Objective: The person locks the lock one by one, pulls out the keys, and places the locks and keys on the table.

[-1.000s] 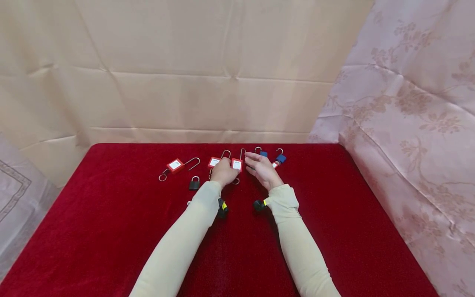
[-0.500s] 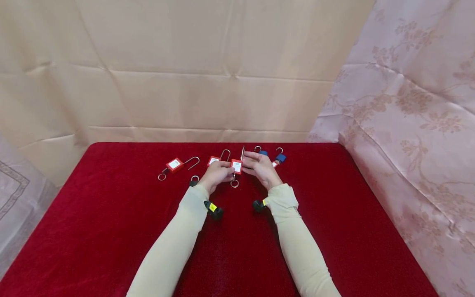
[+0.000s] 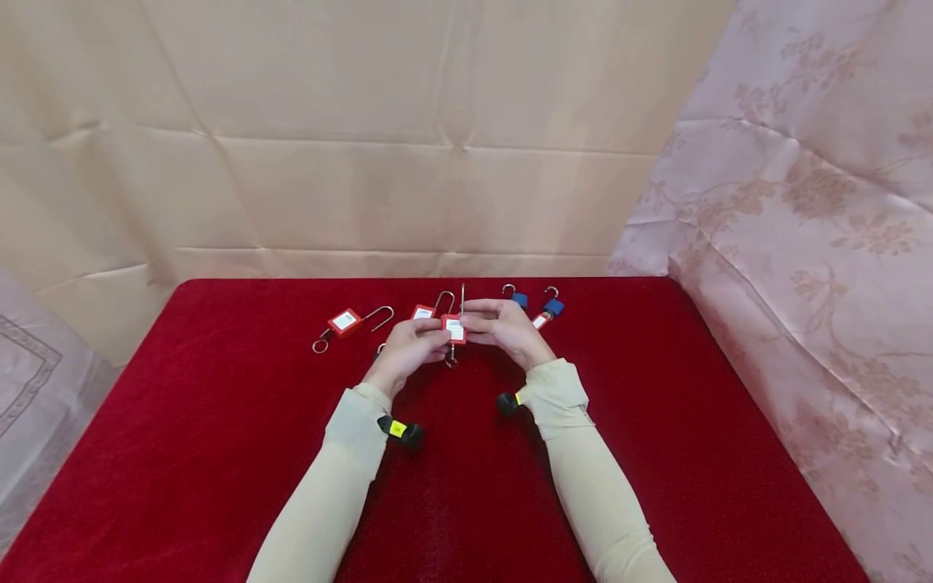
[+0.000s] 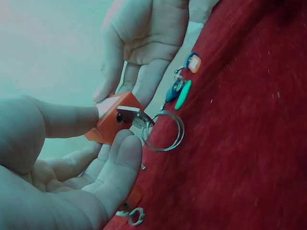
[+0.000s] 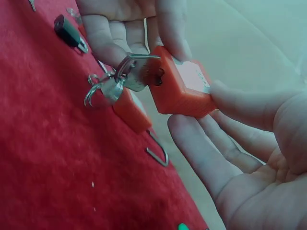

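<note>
A red padlock (image 3: 453, 328) with a white label is held between both hands, its long shackle standing up and open in the head view. My left hand (image 3: 408, 350) pinches its left side between thumb and fingers. From the right, my right hand (image 3: 510, 332) grips the opposite side, thumb on the label face and fingers beneath. A key (image 5: 139, 79) sits in the keyway at the bottom of the body, with metal rings (image 4: 183, 132) hanging from it. Behind the left fingers lies another red padlock (image 5: 132, 110), its shackle open.
Farther left on the red cloth (image 3: 466, 502) is a red padlock (image 3: 344, 322) with open shackle and key ring. A black padlock (image 5: 67, 31) is mostly hidden by the left hand in the head view. Two blue padlocks (image 3: 519, 300) lie beyond the right hand. A beige curtain (image 3: 364, 162) hangs behind.
My left hand has shifted left and brought the red padlock a little left with it. The right hand's fingers, earlier beside the padlock, now grip its right side.
</note>
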`<state>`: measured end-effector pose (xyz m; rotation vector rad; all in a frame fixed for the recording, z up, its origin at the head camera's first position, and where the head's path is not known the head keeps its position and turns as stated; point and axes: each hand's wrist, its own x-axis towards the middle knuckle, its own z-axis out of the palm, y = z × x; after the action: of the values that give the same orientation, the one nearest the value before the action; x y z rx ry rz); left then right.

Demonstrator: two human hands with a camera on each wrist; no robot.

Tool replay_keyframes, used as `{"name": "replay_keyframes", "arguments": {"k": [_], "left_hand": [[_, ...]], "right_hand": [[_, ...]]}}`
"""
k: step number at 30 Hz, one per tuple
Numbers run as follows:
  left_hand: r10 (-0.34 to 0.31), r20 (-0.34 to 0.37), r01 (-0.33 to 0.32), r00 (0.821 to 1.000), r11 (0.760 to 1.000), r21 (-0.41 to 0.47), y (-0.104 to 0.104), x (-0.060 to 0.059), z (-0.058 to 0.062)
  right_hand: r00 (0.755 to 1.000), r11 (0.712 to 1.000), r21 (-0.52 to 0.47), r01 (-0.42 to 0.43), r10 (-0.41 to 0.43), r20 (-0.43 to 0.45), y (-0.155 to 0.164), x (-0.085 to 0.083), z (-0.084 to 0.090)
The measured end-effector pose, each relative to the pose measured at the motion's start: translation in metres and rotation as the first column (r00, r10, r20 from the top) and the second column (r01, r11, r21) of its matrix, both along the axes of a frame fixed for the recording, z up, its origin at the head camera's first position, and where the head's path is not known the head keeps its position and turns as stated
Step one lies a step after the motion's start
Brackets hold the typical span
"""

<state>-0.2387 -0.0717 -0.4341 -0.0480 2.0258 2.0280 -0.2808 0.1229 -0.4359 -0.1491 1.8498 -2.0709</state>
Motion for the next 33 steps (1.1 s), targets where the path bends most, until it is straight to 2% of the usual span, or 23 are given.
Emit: {"name": "replay_keyframes", "arguments": {"k": [9, 15, 24, 26, 33], "left_hand": [[-0.011, -0.004, 0.011, 1.000, 0.999, -0.049, -0.019, 0.012, 0.007], [-0.008, -0.046, 0.006, 0.999, 0.999, -0.050, -0.020, 0.019, 0.009], [-0.024, -0.050, 0.022, 0.998, 0.999, -0.043, -0.024, 0.021, 0.010], [-0.031, -0.055, 0.028, 0.998, 0.998, -0.049, -0.025, 0.022, 0.010], [-0.083, -0.061, 0.079, 0.995, 0.995, -0.061, -0.026, 0.026, 0.014]], "right_hand": [[0.993, 0.994, 0.066, -0.093, 0.097, -0.072, -0.010, 0.006, 0.006], [0.990, 0.990, 0.095, -0.106, 0.114, -0.082, -0.012, 0.010, 0.010], [0.985, 0.985, 0.131, -0.116, 0.131, -0.109, -0.012, 0.013, 0.014], [0.986, 0.986, 0.133, -0.100, 0.116, -0.122, -0.014, 0.013, 0.015], [0.988, 0.996, 0.087, 0.033, -0.020, -0.153, -0.014, 0.013, 0.020]]}}
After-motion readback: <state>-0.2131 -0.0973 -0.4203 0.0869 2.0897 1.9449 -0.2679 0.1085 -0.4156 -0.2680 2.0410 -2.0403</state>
